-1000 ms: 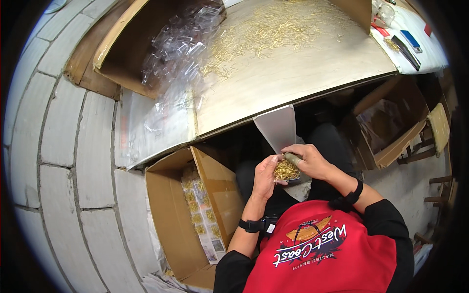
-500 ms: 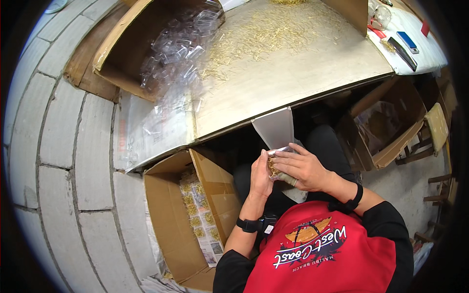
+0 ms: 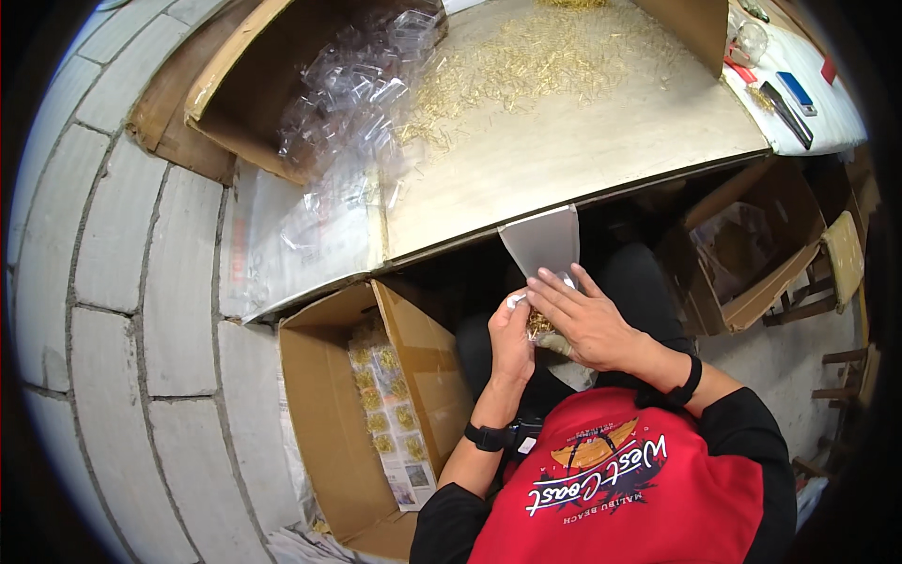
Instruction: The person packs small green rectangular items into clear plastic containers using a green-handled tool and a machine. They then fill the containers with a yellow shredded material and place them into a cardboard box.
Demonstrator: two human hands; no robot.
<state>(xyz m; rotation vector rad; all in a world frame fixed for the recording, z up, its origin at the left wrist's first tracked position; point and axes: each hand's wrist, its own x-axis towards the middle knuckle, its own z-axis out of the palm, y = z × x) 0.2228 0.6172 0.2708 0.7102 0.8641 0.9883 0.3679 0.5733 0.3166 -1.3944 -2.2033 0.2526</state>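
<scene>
My left hand [image 3: 512,346] pinches a small clear plastic packet [image 3: 539,325] of thin gold-coloured metal pieces by its left edge. Over the packet's upper part lies my right hand [image 3: 590,325], its fingers stretched out straight and touching the plastic. Its fingers hide much of the packet. Both hands are above my lap, just in front of a pale grey chute-like panel [image 3: 545,240] hanging from the table edge.
Loose gold pieces [image 3: 517,70] are spread over the table [image 3: 564,155]. Empty clear packets [image 3: 352,103] spill from a tipped cardboard box [image 3: 221,89]. Filled packets lie inside an open carton [image 3: 315,432] at lower left. Another carton [image 3: 728,301] stands right, below black-handled tool [image 3: 787,115].
My right fingers have shifted up along the packet and straightened, with the index finger lifting away. My left hand still pinches the packet. The whole view has shifted slightly.
</scene>
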